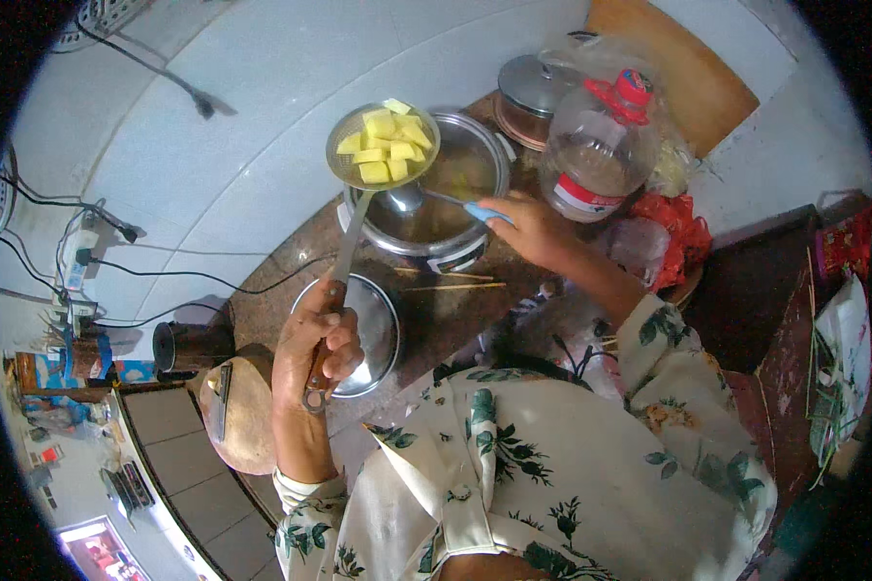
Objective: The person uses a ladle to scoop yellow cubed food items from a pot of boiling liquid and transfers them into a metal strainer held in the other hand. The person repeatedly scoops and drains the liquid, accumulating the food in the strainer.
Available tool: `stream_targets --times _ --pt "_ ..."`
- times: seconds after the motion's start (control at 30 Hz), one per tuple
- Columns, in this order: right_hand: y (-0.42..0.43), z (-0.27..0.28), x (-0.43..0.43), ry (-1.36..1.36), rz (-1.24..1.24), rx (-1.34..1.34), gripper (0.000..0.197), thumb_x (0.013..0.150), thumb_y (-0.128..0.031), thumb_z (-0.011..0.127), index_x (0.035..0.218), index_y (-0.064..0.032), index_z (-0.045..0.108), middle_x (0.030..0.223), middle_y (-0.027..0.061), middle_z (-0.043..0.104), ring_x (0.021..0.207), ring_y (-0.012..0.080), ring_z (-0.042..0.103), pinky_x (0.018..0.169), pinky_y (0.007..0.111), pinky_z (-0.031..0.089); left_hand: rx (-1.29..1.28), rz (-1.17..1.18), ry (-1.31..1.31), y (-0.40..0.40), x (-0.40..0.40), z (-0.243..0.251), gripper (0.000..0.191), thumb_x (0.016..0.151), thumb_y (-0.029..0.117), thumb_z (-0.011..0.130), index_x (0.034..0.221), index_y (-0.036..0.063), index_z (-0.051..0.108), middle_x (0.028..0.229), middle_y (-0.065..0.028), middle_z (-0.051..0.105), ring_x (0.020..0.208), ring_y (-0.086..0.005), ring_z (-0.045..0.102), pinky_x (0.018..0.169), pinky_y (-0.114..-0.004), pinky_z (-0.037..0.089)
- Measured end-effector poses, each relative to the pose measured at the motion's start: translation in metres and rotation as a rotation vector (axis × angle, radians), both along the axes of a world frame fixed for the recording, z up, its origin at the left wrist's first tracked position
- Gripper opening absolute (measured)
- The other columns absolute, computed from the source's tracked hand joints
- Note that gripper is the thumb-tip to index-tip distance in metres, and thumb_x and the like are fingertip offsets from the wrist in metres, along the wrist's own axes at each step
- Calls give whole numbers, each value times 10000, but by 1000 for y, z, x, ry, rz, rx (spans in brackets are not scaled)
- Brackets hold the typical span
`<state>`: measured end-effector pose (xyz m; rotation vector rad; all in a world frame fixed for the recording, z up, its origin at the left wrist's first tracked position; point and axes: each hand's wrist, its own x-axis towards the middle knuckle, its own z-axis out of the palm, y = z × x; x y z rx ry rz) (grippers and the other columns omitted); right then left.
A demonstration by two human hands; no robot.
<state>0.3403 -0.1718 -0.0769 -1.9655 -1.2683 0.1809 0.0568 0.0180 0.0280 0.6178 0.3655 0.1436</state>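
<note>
My left hand grips the wooden handle of a metal skimmer. Yellow chunks, perhaps potato, are heaped in its perforated bowl, held above the left rim of an electric cooking pot. Brownish liquid fills part of the pot. My right hand holds a metal ladle by its blue handle. The ladle's bowl hangs over the pot beneath the skimmer; whether it touches the liquid I cannot tell. Below my left hand a round metal lid lies on the counter, partly hidden.
Two wooden chopsticks lie before the pot. Behind my right hand stand a large plastic bottle and a lidded pot, with a red plastic bag nearby. Leftward are a knife on a round chopping board and a black cord.
</note>
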Motion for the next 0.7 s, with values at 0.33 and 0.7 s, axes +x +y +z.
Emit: stream_targets --times 0.33,0.7 --pt "19 1 2 -192 -97 -86 375 881 -163 590 1255 -152 573 971 165 584 825 374 617 681 446 507 31 31 60 -3 -4 0 492 872 46 522 1348 84 404 646 -18 460 376 -82 419 330 -214 335" --pt "28 1 10 -449 -95 -309 349 873 -203 588 1208 -107 564 923 163 568 708 342 649 608 469 538 11 35 -10 -7 -6 -1 436 870 31 508 1301 81 460 665 -29 462 391 -79 403 336 -210 343"
